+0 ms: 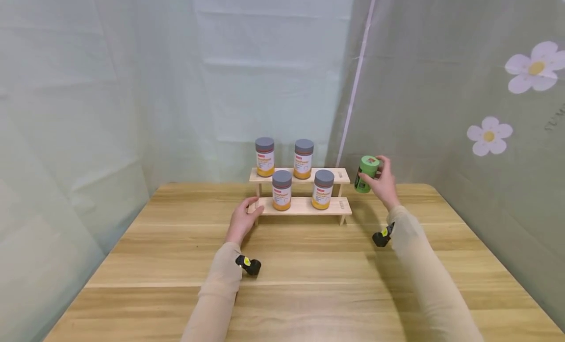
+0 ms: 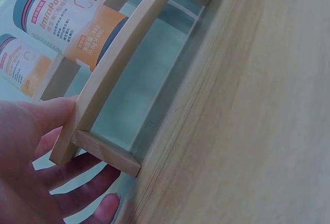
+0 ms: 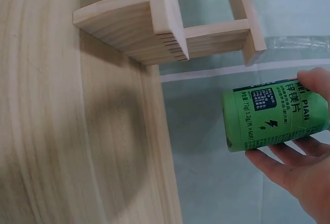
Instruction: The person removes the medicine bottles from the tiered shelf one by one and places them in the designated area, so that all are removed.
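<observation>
A two-tier wooden stand (image 1: 304,207) bears several white-and-orange supplement bottles with grey lids, such as the front left bottle (image 1: 281,197) and the back right bottle (image 1: 303,165). At the left end of the lower shelf, my left hand (image 1: 242,219) grips the board, thumb on top and fingers beneath, as the left wrist view shows. To the right of the stand, my right hand (image 1: 383,185) holds a green supplement bottle (image 3: 273,113) up in the air between thumb and fingers. In the head view its green lid faces up, apart from the stand.
The stand sits toward the far edge of a wood-grain table (image 1: 309,283). Behind hangs a pale curtain (image 1: 273,77), with a white-flowered grey one (image 1: 419,87) to the right. Each wrist wears a small black camera (image 1: 249,265).
</observation>
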`<state>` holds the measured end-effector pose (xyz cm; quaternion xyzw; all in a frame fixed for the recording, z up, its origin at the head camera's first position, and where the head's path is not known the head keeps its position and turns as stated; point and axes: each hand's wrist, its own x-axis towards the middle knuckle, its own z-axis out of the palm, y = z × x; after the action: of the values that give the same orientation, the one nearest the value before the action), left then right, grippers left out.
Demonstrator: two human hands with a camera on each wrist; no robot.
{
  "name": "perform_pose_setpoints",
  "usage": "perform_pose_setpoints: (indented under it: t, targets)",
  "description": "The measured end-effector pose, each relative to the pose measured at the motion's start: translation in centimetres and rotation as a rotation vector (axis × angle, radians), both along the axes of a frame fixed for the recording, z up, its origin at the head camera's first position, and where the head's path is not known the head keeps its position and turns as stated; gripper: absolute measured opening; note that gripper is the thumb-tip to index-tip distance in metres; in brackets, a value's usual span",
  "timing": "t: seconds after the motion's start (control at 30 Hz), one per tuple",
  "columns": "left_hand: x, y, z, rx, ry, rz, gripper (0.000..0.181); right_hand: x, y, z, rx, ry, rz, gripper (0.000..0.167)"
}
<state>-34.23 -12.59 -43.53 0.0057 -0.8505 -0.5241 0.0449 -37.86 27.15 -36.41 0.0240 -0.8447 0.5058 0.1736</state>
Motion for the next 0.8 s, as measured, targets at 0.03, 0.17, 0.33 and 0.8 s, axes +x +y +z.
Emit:
perform_pose_setpoints:
  t: [0.03,0.17,0.33,0.8]
  targets:
    - [0.0,0.0,0.0,-0.001,0.0,0.002,0.048,0.0,0.0,0.0,0.006,-0.002,0.004,0.077]
    - [-0.1,0.0,-0.1,-0.001,0.003,0.002,0.048,0.0,0.0,-0.1,0.032,-0.017,0.009,0.075]
    - [-0.1,0.0,0.0,0.006,-0.007,-0.004,0.048,0.0,0.1,-0.7,0.052,-0.056,0.009,0.074]
    - [-0.2,0.0,0.0,0.013,-0.022,-0.002,0.048,-0.3,-0.2,-2.8,0.055,-0.118,0.036,0.074]
